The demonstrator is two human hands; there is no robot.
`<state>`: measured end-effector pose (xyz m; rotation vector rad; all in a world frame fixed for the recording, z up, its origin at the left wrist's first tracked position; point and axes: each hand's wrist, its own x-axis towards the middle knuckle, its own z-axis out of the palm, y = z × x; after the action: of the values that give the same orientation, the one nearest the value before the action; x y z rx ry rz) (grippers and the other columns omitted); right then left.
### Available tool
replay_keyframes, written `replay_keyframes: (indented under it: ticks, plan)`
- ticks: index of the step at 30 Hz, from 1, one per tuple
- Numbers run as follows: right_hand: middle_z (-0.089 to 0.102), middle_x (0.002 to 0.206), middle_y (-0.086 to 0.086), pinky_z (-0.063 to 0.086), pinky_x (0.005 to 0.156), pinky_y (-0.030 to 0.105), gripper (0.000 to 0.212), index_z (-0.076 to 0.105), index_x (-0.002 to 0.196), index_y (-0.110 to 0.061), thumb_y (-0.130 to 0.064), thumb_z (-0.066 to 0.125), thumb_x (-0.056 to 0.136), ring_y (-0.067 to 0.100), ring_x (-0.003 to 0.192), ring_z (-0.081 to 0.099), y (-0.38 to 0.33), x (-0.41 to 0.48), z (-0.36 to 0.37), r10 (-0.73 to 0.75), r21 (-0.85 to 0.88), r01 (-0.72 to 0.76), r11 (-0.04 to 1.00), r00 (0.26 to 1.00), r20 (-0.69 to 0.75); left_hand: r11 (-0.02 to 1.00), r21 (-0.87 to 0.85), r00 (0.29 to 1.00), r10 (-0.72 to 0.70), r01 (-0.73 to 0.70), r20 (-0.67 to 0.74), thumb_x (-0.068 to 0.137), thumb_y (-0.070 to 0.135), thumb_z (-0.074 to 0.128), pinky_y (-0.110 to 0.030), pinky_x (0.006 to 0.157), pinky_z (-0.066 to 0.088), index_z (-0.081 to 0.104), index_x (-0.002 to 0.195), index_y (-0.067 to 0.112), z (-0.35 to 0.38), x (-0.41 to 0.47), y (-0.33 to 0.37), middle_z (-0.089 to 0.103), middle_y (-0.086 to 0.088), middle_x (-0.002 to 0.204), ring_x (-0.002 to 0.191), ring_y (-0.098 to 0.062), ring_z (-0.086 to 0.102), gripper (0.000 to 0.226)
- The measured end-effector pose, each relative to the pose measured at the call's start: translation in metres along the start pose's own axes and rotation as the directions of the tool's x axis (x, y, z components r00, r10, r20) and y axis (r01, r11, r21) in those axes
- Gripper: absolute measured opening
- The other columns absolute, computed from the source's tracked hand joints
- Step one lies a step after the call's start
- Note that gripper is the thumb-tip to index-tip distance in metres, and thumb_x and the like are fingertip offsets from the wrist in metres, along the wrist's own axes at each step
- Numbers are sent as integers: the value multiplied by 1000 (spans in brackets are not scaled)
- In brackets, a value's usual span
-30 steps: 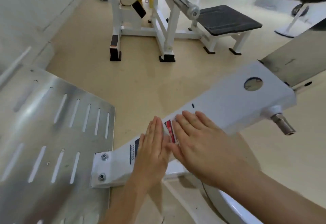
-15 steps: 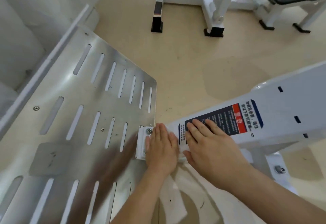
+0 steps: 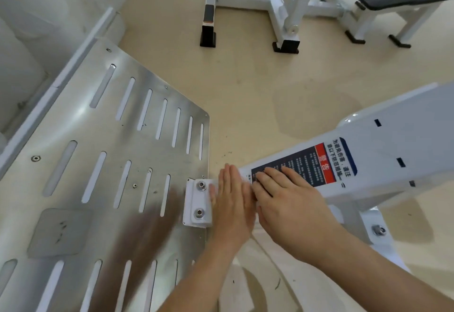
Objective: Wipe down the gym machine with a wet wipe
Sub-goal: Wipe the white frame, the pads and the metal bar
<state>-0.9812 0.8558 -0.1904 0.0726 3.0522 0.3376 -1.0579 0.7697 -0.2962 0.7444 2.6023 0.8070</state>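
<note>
Palms lie flat, fingers straight: your left hand (image 3: 231, 203) and right hand (image 3: 290, 206) press side by side on the machine's white beam (image 3: 393, 154), at its end beside the bolted bracket (image 3: 197, 203). Neither grips anything, and flat pressure likely spreads the wipe (image 3: 247, 178) wide. It sits mostly hidden beneath them, with a pale edge between the hands. Right fingertips overlap the label (image 3: 307, 164).

Bright even light, sheen on the metal plate (image 3: 81, 120), wide-angle bending at edges
</note>
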Motion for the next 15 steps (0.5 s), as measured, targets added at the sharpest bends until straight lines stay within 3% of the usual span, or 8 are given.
replay_keyframes:
  ticks: [2, 5, 6, 8, 10, 12, 15]
  plan:
    - [64, 126, 9, 41, 107, 45, 46, 65, 122, -8, -26, 45, 85, 27, 120, 58, 3, -3, -12, 81, 66, -76, 995, 994, -69, 985, 9, 985, 174, -174, -2, 84, 68, -12, -37, 120, -6, -15, 151, 17, 10, -4, 38, -18, -2, 160, 146, -13, -19, 85]
    - [66, 121, 7, 34, 102, 41, 46, 67, 116, -7, -23, 35, 86, 26, 117, 60, 26, -8, -37, 222, 93, -207, 974, 952, -209, 925, 99, 919, 377, -367, -113, 94, 52, -1, -45, 120, 11, 1, 154, 21, 9, 1, 74, 6, -5, 161, 149, -19, 5, 67]
    - [67, 119, 7, 33, 101, 40, 45, 67, 114, -7, -23, 35, 87, 27, 115, 60, 38, -11, -44, 256, 69, -247, 967, 942, -217, 927, 52, 919, 376, -373, -115, 93, 56, -2, -43, 121, 7, 0, 154, 23, 8, 5, 72, 1, -1, 162, 149, -16, 0, 69]
    - [66, 121, 9, 33, 103, 41, 44, 65, 116, -6, -24, 37, 88, 29, 118, 58, 59, -20, -54, 288, 2, -293, 956, 939, -188, 961, -142, 970, 226, -237, -88, 89, 62, -6, -40, 120, 0, -2, 153, 22, 0, 18, 56, -5, 5, 161, 149, -13, -6, 76]
    - [63, 126, 10, 30, 105, 42, 43, 63, 120, -6, -25, 43, 88, 29, 123, 55, 70, -31, -59, 301, -57, -315, 947, 936, -184, 973, -211, 994, 87, -98, -60, 89, 59, -4, -47, 120, 5, 6, 154, 17, -10, 23, 46, 4, -4, 162, 150, -21, 2, 78]
    - [62, 129, 10, 27, 107, 44, 43, 63, 122, -6, -25, 47, 86, 29, 126, 53, 75, -40, -68, 337, -80, -362, 929, 914, -225, 960, -200, 980, 183, -194, -74, 92, 58, -8, -50, 120, 3, -5, 153, 24, -20, 11, 67, 0, -7, 162, 149, -22, -4, 70]
    - [60, 131, 10, 24, 109, 51, 45, 63, 122, -8, -23, 41, 86, 28, 131, 48, 91, -58, -84, 462, -46, -500, 865, 829, -314, 905, -223, 930, 364, -363, -38, 92, 57, -10, -33, 119, -13, -21, 146, 30, -32, -14, 134, -25, 14, 155, 141, 1, -26, 61]
